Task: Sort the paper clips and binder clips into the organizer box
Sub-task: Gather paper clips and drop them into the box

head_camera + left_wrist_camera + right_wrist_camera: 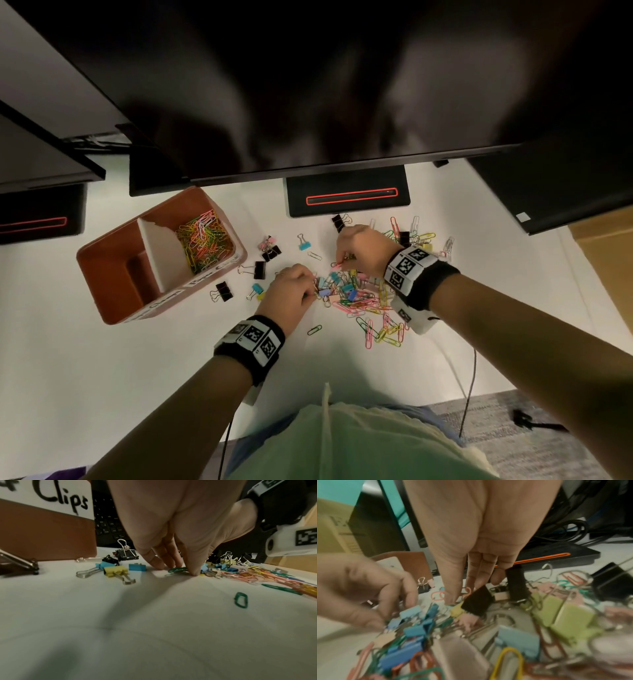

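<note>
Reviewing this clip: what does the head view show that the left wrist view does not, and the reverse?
Head only: the organizer box's open top, with paper clips heaped in one compartment and none visible in the others, and the right hand pinching at the pile.

Left wrist only: a label reading "Clips" on the box wall, and the left hand's fingertips pinching a green paper clip on the table.

Both: the left hand, the loose green paper clip and scattered binder clips.

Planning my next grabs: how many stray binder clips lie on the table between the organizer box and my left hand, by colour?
Black binder clips: 3
Blue binder clips: 2
Pink binder clip: 1
Yellow binder clip: 1
Total: 7, though the touching pink and black ones are hard to separate in the head view.
</note>
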A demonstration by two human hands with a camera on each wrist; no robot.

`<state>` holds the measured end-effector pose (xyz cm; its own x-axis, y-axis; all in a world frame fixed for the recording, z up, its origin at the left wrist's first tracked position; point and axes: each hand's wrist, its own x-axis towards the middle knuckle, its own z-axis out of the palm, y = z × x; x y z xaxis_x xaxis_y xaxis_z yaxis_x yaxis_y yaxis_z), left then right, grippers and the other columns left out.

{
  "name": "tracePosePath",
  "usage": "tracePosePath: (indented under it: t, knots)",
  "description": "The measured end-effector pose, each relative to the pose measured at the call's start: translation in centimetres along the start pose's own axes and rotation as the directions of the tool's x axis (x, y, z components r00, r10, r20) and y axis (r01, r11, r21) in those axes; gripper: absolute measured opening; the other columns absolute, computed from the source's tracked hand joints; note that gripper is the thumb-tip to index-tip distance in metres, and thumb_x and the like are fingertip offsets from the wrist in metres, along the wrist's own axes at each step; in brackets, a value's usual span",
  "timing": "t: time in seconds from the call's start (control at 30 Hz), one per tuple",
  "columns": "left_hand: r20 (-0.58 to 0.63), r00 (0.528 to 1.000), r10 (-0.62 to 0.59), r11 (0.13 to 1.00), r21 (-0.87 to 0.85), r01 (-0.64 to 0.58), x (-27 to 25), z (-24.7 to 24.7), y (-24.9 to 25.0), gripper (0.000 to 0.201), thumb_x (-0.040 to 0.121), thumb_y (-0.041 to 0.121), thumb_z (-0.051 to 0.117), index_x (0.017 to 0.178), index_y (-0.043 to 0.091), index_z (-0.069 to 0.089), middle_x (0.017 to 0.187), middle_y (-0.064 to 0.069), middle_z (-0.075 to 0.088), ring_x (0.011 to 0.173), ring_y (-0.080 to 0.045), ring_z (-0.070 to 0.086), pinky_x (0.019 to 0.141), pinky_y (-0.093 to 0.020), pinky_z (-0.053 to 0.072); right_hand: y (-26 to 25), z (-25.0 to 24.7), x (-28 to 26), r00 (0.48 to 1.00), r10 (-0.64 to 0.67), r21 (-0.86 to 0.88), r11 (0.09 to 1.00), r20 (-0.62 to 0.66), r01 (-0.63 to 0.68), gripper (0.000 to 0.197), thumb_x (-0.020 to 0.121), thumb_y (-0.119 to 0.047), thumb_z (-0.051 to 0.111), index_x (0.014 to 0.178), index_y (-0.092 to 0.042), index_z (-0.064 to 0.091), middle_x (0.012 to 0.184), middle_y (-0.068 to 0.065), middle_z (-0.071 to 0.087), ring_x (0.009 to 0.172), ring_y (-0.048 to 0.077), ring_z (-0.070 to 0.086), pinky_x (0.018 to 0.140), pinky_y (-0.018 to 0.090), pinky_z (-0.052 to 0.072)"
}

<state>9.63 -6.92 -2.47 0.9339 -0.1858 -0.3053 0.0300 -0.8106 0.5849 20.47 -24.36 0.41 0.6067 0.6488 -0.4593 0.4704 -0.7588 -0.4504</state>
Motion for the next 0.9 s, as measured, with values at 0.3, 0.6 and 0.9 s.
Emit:
tracePosePath:
  t: [0.3,0.6,0.9]
  knots:
    - [-0.003,0.993,-0.12,0.989,-0.088,0.12,1.4,-1.2,0.4,0.021,0.078,0.007,0.068,0.095,0.009,0.058,0.095,-0.001,0.053,0.081,-0.016,0.056,0.074,-0.026,0.048,-1.4,0.7,0.9,0.993,0.073,-0.007,0.997,0.087,-0.073,0.021,0.088,-0.007,0.05,0.104,-0.016,0.059,0.101,0.006,0.063,0.097,0.025,0.056,0.081,0.032,0.049]
    - [0.084,0.979,-0.186,0.973,-0.123,0.195,1.7,-1.3,0.2,0.016,0.08,0.005,0.065,0.096,0.007,0.066,0.095,-0.01,0.063,0.084,-0.017,0.058,0.078,-0.022,0.046,-1.3,0.1,0.8,0.994,0.073,0.017,0.997,0.077,-0.074,0.019,0.089,-0.012,0.054,0.105,-0.01,0.064,0.11,0.008,0.059,0.101,0.024,0.056,0.086,0.03,0.046]
    - [-0.011,0.994,-0.108,0.99,-0.097,0.107,0.5,-1.5,0.1,0.011,0.086,0.01,0.059,0.093,0.003,0.063,0.092,-0.013,0.059,0.084,-0.022,0.056,0.08,-0.032,0.047,-3.6,0.4,3.5,0.998,0.063,0.052,0.997,-0.004,-0.063,0.017,0.086,-0.008,0.06,0.101,-0.005,0.065,0.112,0.012,0.057,0.1,0.026,0.057,0.087,0.029,0.046]
